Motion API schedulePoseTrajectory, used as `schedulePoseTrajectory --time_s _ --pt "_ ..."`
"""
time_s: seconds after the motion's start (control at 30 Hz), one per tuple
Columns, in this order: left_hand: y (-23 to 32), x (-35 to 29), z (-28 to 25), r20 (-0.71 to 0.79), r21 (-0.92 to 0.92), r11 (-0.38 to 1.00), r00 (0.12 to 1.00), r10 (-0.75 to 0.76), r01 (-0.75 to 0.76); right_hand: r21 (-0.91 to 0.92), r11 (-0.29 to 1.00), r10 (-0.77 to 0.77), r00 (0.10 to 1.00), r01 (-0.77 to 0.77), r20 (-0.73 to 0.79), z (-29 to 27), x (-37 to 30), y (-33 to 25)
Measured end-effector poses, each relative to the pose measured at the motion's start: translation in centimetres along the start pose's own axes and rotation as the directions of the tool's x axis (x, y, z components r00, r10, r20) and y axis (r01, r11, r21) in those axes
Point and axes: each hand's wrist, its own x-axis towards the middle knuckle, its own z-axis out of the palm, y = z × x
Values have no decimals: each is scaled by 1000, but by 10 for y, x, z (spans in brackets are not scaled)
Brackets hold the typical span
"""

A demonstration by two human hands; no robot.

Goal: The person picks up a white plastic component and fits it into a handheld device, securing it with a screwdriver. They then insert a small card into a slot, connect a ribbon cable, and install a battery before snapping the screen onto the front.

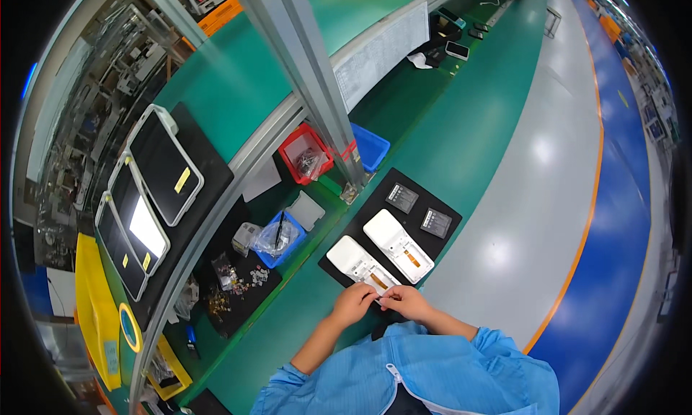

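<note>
Showing orange ribbon [378, 280], the left white casing [349, 254] lies near both hands [353, 305]

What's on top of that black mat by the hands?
The black mat holds two white shells and two dark rectangular packs. The left hand and right hand partly cover the lower end of the left shell; what's underneath them is hidden.
</note>
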Motion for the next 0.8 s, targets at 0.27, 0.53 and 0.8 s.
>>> schedulePoseTrajectory --time_s 0.27,0.53,0.8 --pt "-1 48 -52 -449 373 846 872 -194 381 -327 940 -98 833 -102 -544 20 44 2" --pt "-16 24 -57 -340 415 761 861 -379 499 -405 906 -160 789 -122 -594 39 65 16" --pt "-6 -24 -30 -481 374 687 764 -430 623 -230 938 50 759 -258 -649 50 56 19"
